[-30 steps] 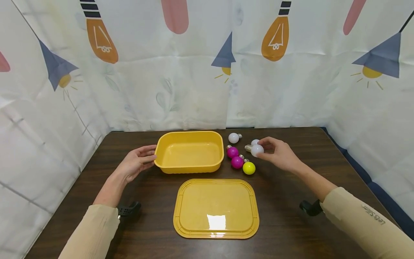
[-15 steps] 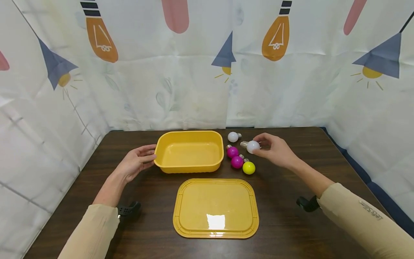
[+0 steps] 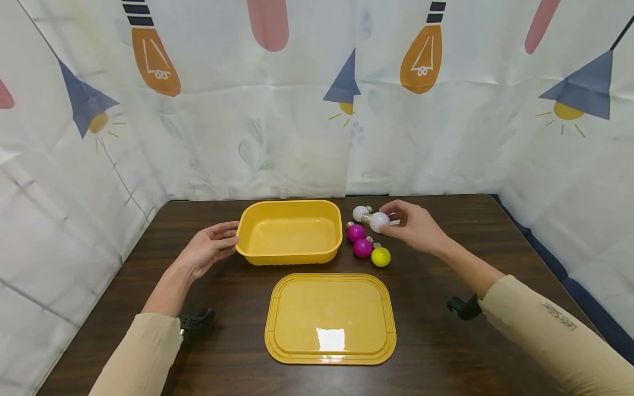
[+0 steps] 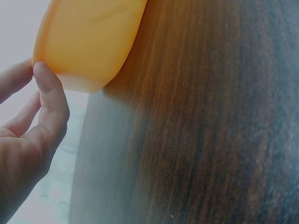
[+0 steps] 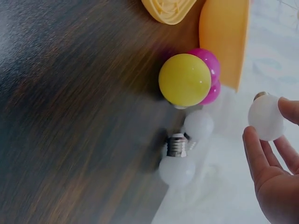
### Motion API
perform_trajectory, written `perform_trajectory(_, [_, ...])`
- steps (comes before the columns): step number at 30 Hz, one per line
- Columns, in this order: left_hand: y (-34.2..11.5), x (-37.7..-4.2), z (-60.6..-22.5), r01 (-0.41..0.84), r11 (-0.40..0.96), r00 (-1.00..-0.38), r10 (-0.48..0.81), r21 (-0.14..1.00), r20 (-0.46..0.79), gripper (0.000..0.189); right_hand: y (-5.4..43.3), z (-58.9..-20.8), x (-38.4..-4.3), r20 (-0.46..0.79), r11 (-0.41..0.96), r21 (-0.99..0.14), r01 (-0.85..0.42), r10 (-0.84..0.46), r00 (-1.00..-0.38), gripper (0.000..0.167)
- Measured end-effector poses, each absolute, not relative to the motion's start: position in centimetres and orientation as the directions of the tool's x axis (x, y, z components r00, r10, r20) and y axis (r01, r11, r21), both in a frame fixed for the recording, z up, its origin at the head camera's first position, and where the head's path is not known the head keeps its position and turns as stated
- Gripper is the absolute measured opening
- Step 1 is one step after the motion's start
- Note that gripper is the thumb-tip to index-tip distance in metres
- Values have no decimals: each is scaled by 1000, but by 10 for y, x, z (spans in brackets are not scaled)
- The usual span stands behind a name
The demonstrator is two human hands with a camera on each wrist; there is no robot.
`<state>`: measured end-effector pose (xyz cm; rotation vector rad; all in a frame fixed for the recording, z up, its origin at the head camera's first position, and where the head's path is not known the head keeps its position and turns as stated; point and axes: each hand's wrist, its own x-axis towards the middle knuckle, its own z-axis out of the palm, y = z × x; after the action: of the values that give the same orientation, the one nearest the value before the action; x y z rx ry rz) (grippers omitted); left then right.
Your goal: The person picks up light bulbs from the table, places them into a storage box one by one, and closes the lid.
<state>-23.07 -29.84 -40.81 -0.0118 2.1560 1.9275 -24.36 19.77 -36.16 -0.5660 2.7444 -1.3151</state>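
While the left hand [image 3: 210, 249] pinches a yellow rectangular plastic tub [image 3: 288, 259] at its left end, the right hand's [image 3: 418, 226] got a round white metal-based bulb [image 3: 379, 222] pinched, right of it.

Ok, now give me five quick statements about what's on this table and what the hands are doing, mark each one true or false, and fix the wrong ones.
1. The left hand holds the edge of the yellow plastic bin. True.
2. The right hand holds a yellow light bulb. False: it holds a white light bulb; the yellow light bulb lies on the table.
3. Two magenta light bulbs lie to the right of the bin. True.
4. The flat yellow tray lies inside the bin. False: the flat yellow tray lies on the table, on the person's side of the bin.
5. The held bulb's screw base points toward the palm. False: it points away from the palm.
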Motion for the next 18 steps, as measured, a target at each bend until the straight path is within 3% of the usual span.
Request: perform_trajectory(18, [-297,-230,-407,-168,137,-967,170,976,-190,70,178,-357,-248,112,518,-800,-304,-369,-923,38])
